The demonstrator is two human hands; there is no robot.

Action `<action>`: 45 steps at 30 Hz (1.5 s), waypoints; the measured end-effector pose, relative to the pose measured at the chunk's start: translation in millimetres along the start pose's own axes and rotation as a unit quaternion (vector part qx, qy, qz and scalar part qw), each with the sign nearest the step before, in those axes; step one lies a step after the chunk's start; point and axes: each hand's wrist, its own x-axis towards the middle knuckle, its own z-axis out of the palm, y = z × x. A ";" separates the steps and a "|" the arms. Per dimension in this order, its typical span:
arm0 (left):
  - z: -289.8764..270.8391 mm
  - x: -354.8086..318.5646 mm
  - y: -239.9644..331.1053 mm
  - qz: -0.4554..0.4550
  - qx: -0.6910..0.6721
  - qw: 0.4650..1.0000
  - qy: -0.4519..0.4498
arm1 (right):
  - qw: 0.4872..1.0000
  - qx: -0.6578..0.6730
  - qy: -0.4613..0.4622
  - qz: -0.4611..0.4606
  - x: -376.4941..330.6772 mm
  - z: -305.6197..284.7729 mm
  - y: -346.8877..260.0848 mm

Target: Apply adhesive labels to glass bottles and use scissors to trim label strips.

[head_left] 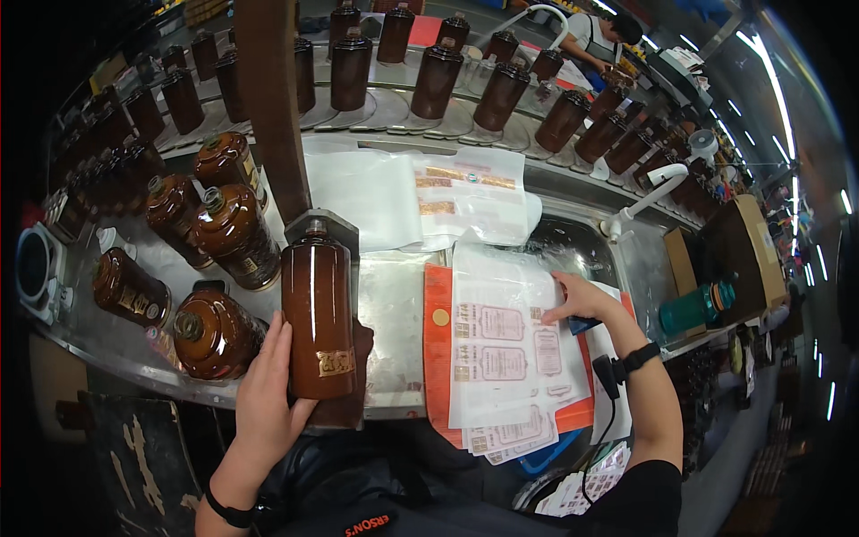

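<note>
Left hand (273, 394) spread against brown bottle (318, 313) | right hand (580, 300), fingers parted, at label sheet (499, 362) | likely label-picking | next calls for careful peeling

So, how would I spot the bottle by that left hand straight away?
Find the thick brown post rising left of the picture's middle, then look just below its lower end. There is a tall, glossy brown bottle, the left hand at its side. Unlike the bulging bottles to its left, it has straight sides, with a gold label low on its front.
</note>
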 end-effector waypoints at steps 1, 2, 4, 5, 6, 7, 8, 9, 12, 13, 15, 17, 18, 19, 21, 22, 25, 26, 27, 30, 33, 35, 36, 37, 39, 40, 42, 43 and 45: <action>-0.7 -0.8 -0.9 -0.001 -0.001 1.000 0.001 | 0.998 0.054 -0.008 0.007 2.2 -2.3 1.1; -1.1 -1.3 -2.2 -0.003 -0.009 1.000 0.000 | 0.994 0.107 -0.017 0.015 4.8 -4.6 3.4; -0.6 -2.1 -5.0 -0.006 -0.020 1.000 -0.002 | 0.993 0.105 -0.022 0.038 14.1 -7.5 15.8; 0.6 -2.2 -7.9 0.002 -0.026 1.000 0.008 | 0.992 0.104 -0.025 0.063 17.3 -7.6 23.9; 1.5 -2.8 -9.7 0.010 -0.030 0.999 0.018 | 0.994 0.096 0.010 0.048 19.7 -6.8 25.9; 2.5 -3.5 -11.0 0.010 -0.033 0.999 0.017 | 0.994 0.094 0.010 0.051 22.0 -8.7 28.8; 3.5 -4.6 -12.1 -0.003 -0.046 0.999 0.020 | 0.990 0.117 0.001 0.079 25.4 -11.7 31.5; 4.2 -6.6 -14.1 -0.018 -0.057 0.998 0.024 | 0.985 0.140 -0.009 0.105 28.5 -13.3 29.4; 6.6 -16.9 -23.1 -0.071 -0.138 0.988 0.008 | 0.981 0.160 0.026 0.110 34.8 -14.0 23.3; 9.1 -15.7 -25.2 -0.055 -0.115 0.992 0.006 | 0.977 0.166 0.046 0.124 36.8 -15.1 24.9; 12.1 -4.4 -18.7 -0.034 -0.173 0.984 -0.004 | 0.973 0.163 0.124 0.105 40.6 -7.0 45.0; 11.0 6.5 -13.1 0.003 -0.187 0.982 -0.012 | 0.968 0.081 0.222 0.080 27.8 -10.5 52.9; 12.6 5.4 -14.5 0.005 -0.175 0.984 -0.011 | 0.959 0.091 0.265 0.052 19.6 -16.5 27.2; 14.7 5.5 -17.3 0.011 -0.168 0.986 -0.011 | 0.951 0.077 0.297 0.036 6.2 -26.5 -4.8; 19.7 8.6 -22.5 0.030 -0.182 0.983 -0.013 | 0.939 0.010 0.344 -0.004 -17.7 -39.8 -66.1; 19.4 5.8 -22.8 0.031 -0.172 0.984 -0.016 | 0.936 -0.008 0.351 -0.035 -29.9 -44.1 -100.8; 15.3 2.6 -23.7 0.026 -0.164 0.985 -0.039 | 0.920 0.024 0.355 -0.164 -58.7 -46.2 -178.6; 15.5 1.8 -24.7 0.012 -0.150 0.988 -0.034 | 0.921 0.024 0.353 -0.165 -67.7 -45.4 -200.0; 17.0 2.6 -26.1 0.001 -0.139 0.990 -0.028 | 0.924 0.086 0.301 -0.218 -77.7 -45.0 -219.0; 14.4 -1.0 -28.5 -0.002 -0.133 0.991 -0.016 | 0.917 0.171 0.178 -0.314 -100.9 -47.2 -275.9; 6.4 -1.9 -19.0 0.019 -0.093 0.995 -0.015 | 0.913 0.191 0.119 -0.339 -112.9 -49.5 -309.1; 2.9 -3.8 -18.2 0.056 -0.050 0.997 -0.003 | 0.912 0.207 0.084 -0.345 -105.1 -41.3 -324.7; 3.5 -5.5 -21.1 0.058 -0.067 0.996 -0.006 | 0.904 0.247 0.070 -0.343 -94.3 -31.4 -328.9; 4.5 -4.8 -23.6 0.060 -0.072 0.996 -0.007 | 0.894 0.287 0.059 -0.339 -85.7 -24.4 -331.8; 4.7 -2.8 -28.3 0.046 -0.144 0.988 -0.016 | 0.916 0.274 0.035 -0.290 -71.4 -19.9 -339.8; 4.6 -1.3 -29.7 0.046 -0.149 0.988 -0.018 | 0.911 0.327 0.011 -0.253 -60.4 -13.8 -339.2; 1.5 3.1 -33.0 0.033 -0.280 0.958 -0.058 | 0.896 0.382 -0.016 -0.225 -40.4 -7.3 -337.3; 1.6 6.9 -34.7 0.030 -0.283 0.957 -0.058 | 0.897 0.381 -0.019 -0.223 -34.9 -6.2 -338.7; 4.4 16.8 -34.2 -0.075 -0.391 0.912 -0.102 | 0.889 0.402 -0.020 -0.218 -26.5 -4.3 -342.0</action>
